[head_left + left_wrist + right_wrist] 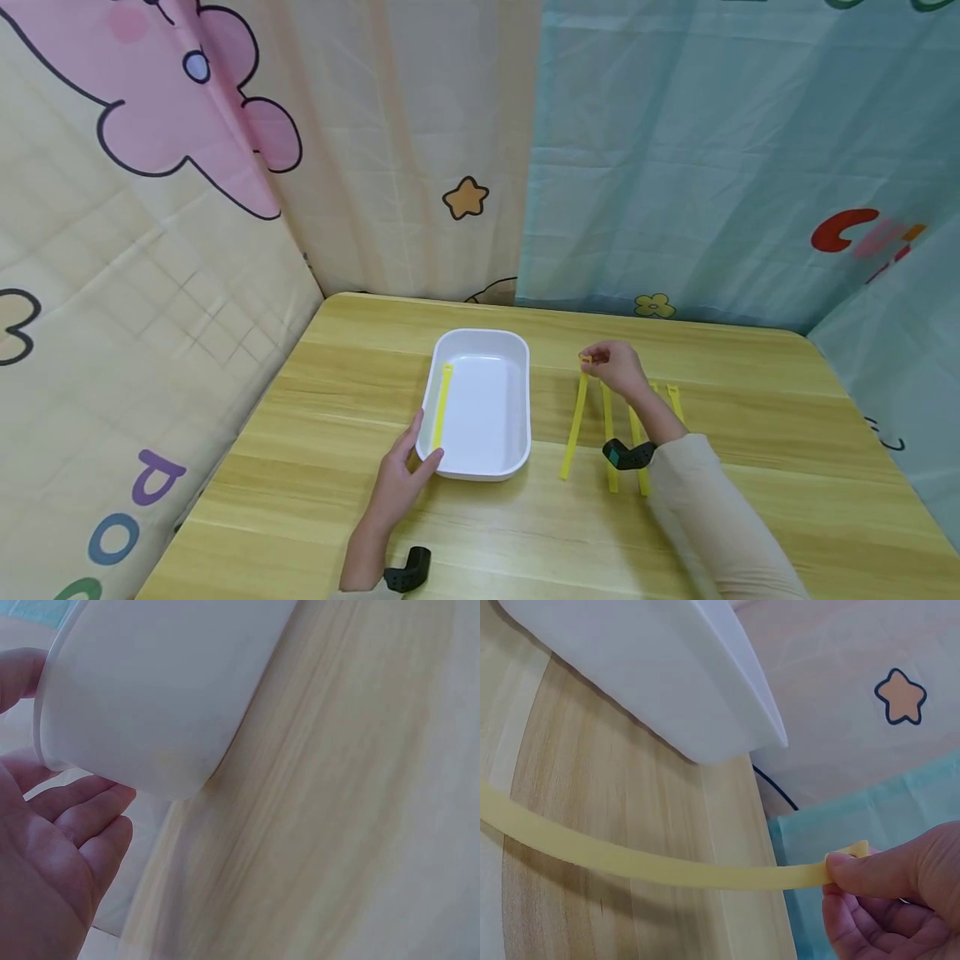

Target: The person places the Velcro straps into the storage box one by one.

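Observation:
My left hand [397,487] holds the near left corner of a white rectangular tray [522,400], thumb and fingers spread around its rim. Inside the tray, along its left side, lies one yellow hook-and-loop cable tie [443,404]. Over to the right, my right hand [617,368] pinches the wider, slotted end of another yellow cable tie [690,874] between thumb and fingertips. In the right wrist view that tie curves away from the fingers above the table. Several more yellow cable ties [607,408] lie side by side below my right hand and forearm, which partly hide them.
The wooden table [300,467] reaches back to printed curtains [420,167], with another patterned cloth along its left side. A black device [628,454] is worn on the right wrist, and a similar one [407,571] on the left.

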`<act>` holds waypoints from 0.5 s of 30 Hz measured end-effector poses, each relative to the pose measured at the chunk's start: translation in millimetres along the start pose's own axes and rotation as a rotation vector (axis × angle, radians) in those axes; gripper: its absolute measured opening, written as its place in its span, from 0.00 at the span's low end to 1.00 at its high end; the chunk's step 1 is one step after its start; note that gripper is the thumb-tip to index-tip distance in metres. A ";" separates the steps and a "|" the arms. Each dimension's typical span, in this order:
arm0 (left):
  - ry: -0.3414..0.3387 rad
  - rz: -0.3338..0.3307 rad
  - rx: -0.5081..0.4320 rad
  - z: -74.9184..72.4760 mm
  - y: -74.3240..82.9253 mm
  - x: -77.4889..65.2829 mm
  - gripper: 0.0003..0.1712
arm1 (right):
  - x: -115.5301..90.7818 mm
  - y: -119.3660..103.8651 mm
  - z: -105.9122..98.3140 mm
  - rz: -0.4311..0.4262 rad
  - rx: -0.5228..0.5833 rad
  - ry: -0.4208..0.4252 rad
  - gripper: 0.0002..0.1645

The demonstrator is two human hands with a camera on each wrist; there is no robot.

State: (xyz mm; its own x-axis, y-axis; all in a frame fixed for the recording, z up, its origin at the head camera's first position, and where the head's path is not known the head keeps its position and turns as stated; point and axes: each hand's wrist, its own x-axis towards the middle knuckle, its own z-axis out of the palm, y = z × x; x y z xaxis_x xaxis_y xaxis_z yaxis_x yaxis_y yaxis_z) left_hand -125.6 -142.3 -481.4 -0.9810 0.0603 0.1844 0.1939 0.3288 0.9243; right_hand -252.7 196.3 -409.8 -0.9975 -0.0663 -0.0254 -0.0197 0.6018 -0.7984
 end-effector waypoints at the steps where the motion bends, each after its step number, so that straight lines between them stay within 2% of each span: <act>1: 0.000 0.001 0.001 0.0 0.5 0.2 0.39 | 0.2 -0.3 -0.4 -0.002 -0.001 0.002 0.11; 15: -0.003 0.003 -0.010 0.1 1.9 0.3 0.40 | -5.7 -12.8 -8.6 -0.018 0.006 -0.005 0.14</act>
State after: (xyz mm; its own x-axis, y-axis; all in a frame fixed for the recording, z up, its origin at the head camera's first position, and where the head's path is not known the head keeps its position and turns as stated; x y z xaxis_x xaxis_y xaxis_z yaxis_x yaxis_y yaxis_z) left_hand -125.6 -141.6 -479.6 -0.9804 0.0645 0.1863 0.1971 0.3193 0.9269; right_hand -247.4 195.8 -394.3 -0.9966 -0.0811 -0.0141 -0.0372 0.5960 -0.8021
